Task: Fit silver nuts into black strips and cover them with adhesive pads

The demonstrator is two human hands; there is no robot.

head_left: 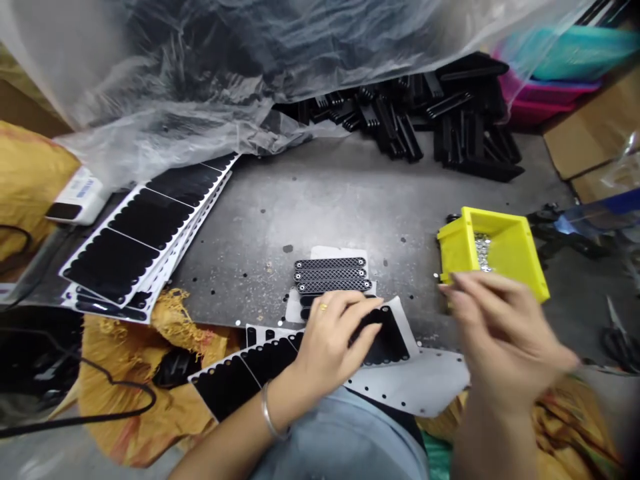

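Observation:
My left hand [333, 333], with a ring and a bracelet, lies with fingers apart over a sheet of black adhesive strips [393, 337] at the table's front edge. Just beyond its fingers, several black strips with a mesh pattern [331, 274] and a small bright disc at each end lie side by side on white backing paper. My right hand [500, 327] is pinched in front of a yellow bin [537, 267] of small shiny metal pieces [483, 252]. Thumb and forefinger are closed together; whatever is between them is too small and blurred to name.
A stack of black adhesive sheets [135, 240] lies at the left, beside a white device [80, 197]. Black plastic parts [390, 123] are heaped at the back under clear plastic film [200, 127]. Scissors [617, 333] rest at the right edge.

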